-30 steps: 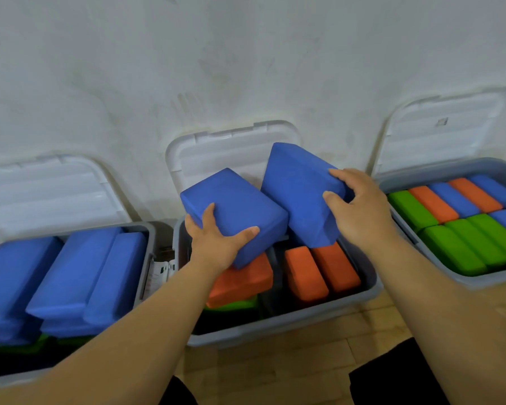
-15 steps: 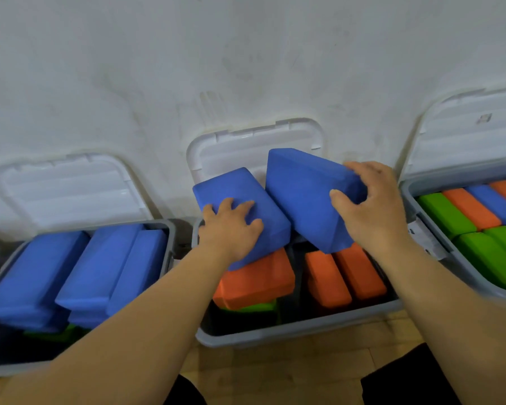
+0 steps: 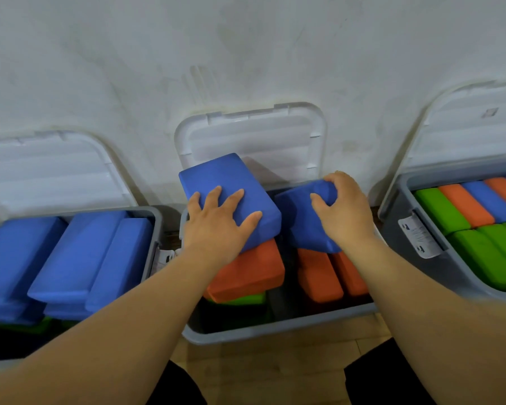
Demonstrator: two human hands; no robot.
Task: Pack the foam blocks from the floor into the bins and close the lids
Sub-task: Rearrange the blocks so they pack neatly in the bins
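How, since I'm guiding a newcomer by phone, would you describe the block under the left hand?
Find the middle bin of three open grey ones by the wall. On its left side, a blue block lies tilted atop an orange block, left hand spread on it. Its only blue neighbour sits lower, rightward.

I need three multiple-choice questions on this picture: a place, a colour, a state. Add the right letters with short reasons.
1. Where does the blue block under the left hand lie?
A) on an orange block in the middle bin
B) on the floor
C) in the right bin

2. Which colour are the top blocks in the left bin?
A) green
B) blue
C) orange

3. What is the right hand doing?
A) hanging idle
B) holding a lid
C) gripping a second blue block

Answers: 1 A, orange shows directly beneath it; 2 B, only blue lies on top; 3 C, its fingers curl round the block.
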